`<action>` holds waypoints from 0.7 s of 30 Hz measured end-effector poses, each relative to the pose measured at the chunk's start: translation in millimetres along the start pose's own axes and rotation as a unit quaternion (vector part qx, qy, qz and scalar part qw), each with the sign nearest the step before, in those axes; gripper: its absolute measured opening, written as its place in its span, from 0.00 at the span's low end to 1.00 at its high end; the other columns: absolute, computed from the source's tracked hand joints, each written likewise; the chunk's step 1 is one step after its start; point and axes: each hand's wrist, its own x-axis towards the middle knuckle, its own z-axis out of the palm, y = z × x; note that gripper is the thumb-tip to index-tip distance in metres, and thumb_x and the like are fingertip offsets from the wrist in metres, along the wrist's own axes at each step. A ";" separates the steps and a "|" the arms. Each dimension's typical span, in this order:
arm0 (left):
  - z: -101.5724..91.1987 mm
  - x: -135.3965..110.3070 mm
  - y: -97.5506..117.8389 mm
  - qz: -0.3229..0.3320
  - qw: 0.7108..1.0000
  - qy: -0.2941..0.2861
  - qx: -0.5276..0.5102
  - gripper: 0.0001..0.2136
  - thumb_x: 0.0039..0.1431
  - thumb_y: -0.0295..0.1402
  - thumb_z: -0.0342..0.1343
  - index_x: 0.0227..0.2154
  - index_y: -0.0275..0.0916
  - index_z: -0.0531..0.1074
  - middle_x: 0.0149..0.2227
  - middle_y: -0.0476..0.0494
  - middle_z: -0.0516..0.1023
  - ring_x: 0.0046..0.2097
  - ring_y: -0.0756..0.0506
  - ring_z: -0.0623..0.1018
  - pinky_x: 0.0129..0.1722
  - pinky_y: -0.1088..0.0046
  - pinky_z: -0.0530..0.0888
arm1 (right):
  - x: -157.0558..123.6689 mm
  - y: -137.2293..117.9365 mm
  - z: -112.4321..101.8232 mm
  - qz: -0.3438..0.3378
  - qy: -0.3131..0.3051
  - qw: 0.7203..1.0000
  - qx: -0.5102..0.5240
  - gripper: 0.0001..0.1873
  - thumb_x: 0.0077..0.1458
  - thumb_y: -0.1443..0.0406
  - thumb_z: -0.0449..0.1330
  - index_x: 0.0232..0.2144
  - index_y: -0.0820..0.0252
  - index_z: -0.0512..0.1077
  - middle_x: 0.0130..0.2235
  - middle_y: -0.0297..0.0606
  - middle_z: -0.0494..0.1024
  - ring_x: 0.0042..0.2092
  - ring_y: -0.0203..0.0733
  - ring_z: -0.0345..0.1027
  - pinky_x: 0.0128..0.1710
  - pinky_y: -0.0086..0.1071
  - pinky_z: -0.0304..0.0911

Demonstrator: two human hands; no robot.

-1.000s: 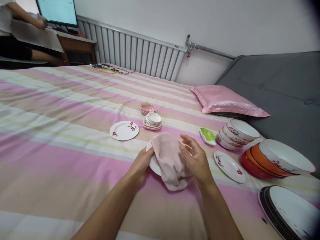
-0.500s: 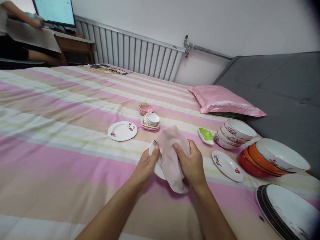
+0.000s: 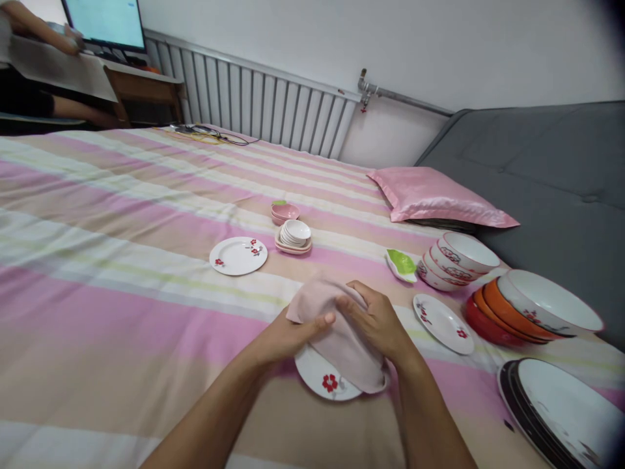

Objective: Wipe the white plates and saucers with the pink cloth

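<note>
A small white plate with a red flower [image 3: 322,381] is held low over the striped bedspread [image 3: 122,286], tilted toward me. A pale pink cloth [image 3: 336,326] is draped over its upper part. My left hand [image 3: 288,335] grips the plate's left edge, thumb lying on the cloth. My right hand [image 3: 374,319] presses the cloth against the plate with curled fingers.
On the bedspread lie a flowered plate [image 3: 238,255], stacked small white dishes [image 3: 294,236], pink bowls [image 3: 285,212], a green leaf dish [image 3: 402,264], another flowered plate [image 3: 443,323], stacked bowls [image 3: 459,260], orange and red bowls [image 3: 532,309] and dark-rimmed plates [image 3: 561,407]. Pink pillow [image 3: 439,195] behind. A person sits far left.
The plate has tipped down toward me, showing its flowered face. Both hands shifted lower, and the cloth now lies over the plate's upper part.
</note>
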 end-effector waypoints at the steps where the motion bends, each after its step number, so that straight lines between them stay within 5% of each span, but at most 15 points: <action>1: 1.2 0.0 -0.2 -0.011 1.000 -0.006 -0.025 0.25 0.49 0.42 0.61 0.49 0.38 0.69 0.43 0.38 0.77 0.47 0.39 0.75 0.44 0.65 0.71 | 0.1 1.1 -0.6 0.003 0.003 0.999 0.035 0.20 0.54 0.49 0.53 0.33 0.59 0.71 0.31 0.34 0.75 0.34 0.40 0.67 0.32 0.29 0.60; 7: 2.4 -3.2 8.7 -0.029 0.996 -0.005 -0.079 0.20 0.51 0.38 0.60 0.47 0.36 0.72 0.42 0.37 0.78 0.42 0.41 0.77 0.44 0.66 0.72 | 3.5 17.3 -4.5 0.136 0.031 0.966 0.218 0.35 0.55 0.41 0.39 0.36 0.62 0.71 0.32 0.42 0.77 0.34 0.44 0.70 0.33 0.34 0.63; 12: -0.3 -0.6 6.1 -0.031 0.998 0.019 -0.052 0.19 0.50 0.38 0.61 0.45 0.37 0.73 0.41 0.38 0.79 0.42 0.42 0.77 0.43 0.68 0.72 | 3.4 14.0 -12.8 0.030 0.204 0.973 0.101 0.25 0.57 0.47 0.47 0.38 0.59 0.71 0.40 0.41 0.76 0.43 0.43 0.68 0.43 0.36 0.60; 14: -0.3 1.9 1.4 -0.035 0.998 0.025 -0.036 0.19 0.50 0.38 0.61 0.44 0.36 0.73 0.41 0.38 0.79 0.42 0.41 0.77 0.42 0.67 0.72 | 0.1 3.8 -13.3 -0.025 0.179 0.981 0.072 0.20 0.59 0.52 0.48 0.41 0.57 0.70 0.43 0.40 0.75 0.44 0.42 0.67 0.44 0.36 0.60; 18: 2.2 4.6 -4.7 -0.035 0.999 0.023 -0.004 0.19 0.48 0.41 0.61 0.42 0.36 0.74 0.42 0.38 0.78 0.39 0.41 0.77 0.38 0.68 0.72 | -5.4 -13.5 -2.9 -0.117 0.029 0.991 -0.056 0.16 0.56 0.58 0.54 0.46 0.54 0.69 0.48 0.40 0.72 0.50 0.45 0.64 0.49 0.39 0.59; 21: 3.7 4.1 -4.5 -0.029 0.999 0.042 0.009 0.19 0.48 0.45 0.60 0.39 0.36 0.75 0.38 0.40 0.79 0.38 0.41 0.76 0.35 0.70 0.72 | -4.8 -14.3 8.4 -0.137 -0.033 0.984 -0.110 0.17 0.57 0.57 0.54 0.47 0.53 0.68 0.47 0.39 0.73 0.49 0.45 0.66 0.49 0.38 0.60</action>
